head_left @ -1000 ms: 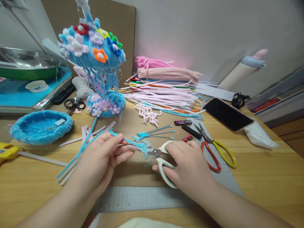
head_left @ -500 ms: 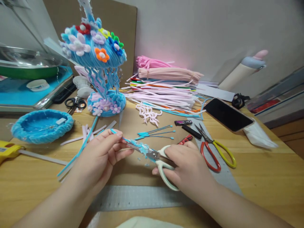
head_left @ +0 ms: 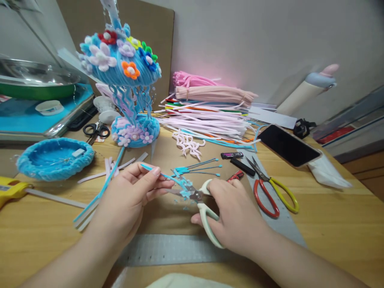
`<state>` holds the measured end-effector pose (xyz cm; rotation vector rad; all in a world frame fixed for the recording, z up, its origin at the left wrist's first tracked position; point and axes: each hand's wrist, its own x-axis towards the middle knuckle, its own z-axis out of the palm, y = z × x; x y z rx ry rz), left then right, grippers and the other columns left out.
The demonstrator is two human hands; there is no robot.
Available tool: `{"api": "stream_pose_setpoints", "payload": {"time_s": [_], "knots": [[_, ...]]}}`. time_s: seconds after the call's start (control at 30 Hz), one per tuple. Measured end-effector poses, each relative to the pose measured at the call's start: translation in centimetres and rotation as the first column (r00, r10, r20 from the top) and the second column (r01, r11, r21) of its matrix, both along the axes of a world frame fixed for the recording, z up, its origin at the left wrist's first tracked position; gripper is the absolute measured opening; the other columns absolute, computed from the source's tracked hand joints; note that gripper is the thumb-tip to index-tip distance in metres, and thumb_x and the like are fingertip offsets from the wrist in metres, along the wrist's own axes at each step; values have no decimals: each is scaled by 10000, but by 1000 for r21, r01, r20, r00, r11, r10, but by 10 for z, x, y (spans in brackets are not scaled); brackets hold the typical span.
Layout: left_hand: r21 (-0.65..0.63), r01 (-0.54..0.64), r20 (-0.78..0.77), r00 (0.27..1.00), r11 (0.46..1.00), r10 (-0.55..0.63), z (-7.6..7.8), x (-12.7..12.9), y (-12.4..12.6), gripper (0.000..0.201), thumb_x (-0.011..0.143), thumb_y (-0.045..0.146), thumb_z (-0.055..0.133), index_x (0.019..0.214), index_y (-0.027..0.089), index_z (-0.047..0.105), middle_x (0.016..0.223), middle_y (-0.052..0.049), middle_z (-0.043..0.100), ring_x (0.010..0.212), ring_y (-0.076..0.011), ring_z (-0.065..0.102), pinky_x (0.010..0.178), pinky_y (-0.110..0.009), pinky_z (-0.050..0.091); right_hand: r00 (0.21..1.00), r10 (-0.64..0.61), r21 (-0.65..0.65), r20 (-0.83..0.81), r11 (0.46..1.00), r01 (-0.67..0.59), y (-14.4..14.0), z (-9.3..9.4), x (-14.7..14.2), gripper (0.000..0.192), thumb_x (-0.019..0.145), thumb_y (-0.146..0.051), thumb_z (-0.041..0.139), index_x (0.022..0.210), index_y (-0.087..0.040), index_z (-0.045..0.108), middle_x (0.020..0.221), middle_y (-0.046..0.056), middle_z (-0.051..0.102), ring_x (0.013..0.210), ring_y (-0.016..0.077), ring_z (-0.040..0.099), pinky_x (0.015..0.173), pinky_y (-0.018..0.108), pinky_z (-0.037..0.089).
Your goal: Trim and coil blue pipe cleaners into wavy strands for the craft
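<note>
We pinch a thin blue fuzzy stick [head_left: 163,176] in our left hand [head_left: 132,198]. Our right hand [head_left: 232,214] grasps white scissors [head_left: 202,206], fluffy blue bits on the blades.

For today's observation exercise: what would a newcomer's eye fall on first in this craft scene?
First, the tall blue pipe-cleaner sculpture with coloured flowers, standing at the back left of the table. Next, at the centre front, the left hand pinches a blue pipe cleaner while the right hand works white scissors on it, blue fluff around the blades. Behind them lies a heap of pink and white pipe cleaners.
</note>
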<state>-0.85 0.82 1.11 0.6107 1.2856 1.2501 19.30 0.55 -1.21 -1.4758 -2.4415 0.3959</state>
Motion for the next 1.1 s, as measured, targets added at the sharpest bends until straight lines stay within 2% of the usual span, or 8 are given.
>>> {"api": "stream_pose_setpoints", "payload": {"time_s": [0.17,0.37,0.77,1.1], "knots": [[-29,30,37,999,999,-29,0,3,-1,152,703,228,726,708,152,595,623,-20,708,633,-144,697,586,-190,560,1000,-5,-16,-11,1000,5,-1,0,1,368,730,-540,661,752,-205,509,719,-8,568,676,184,462,632,294,216],[-3,39,80,996,999,-39,1,3,-1,97,747,192,683,714,162,597,655,4,704,645,-121,687,621,-185,560,1000,10,-40,-24,999,-11,-1,0,2,396,751,-568,629,716,-193,506,698,-8,574,654,170,455,647,294,223],[44,44,102,994,998,-48,1,-4,0,88,760,199,682,716,152,621,685,6,666,655,-105,644,648,-194,567,994,69,31,-91,997,-66,-2,-2,4,427,777,-583,597,643,-184,526,612,-14,576,602,144,473,627,288,217],[82,44,85,995,996,-51,0,-10,2,61,755,220,699,756,172,660,707,22,623,669,-92,617,668,-204,582,995,73,23,-75,997,-72,1,-5,5,422,780,-577,601,634,-185,546,594,-28,588,590,136,483,626,285,214]]}}
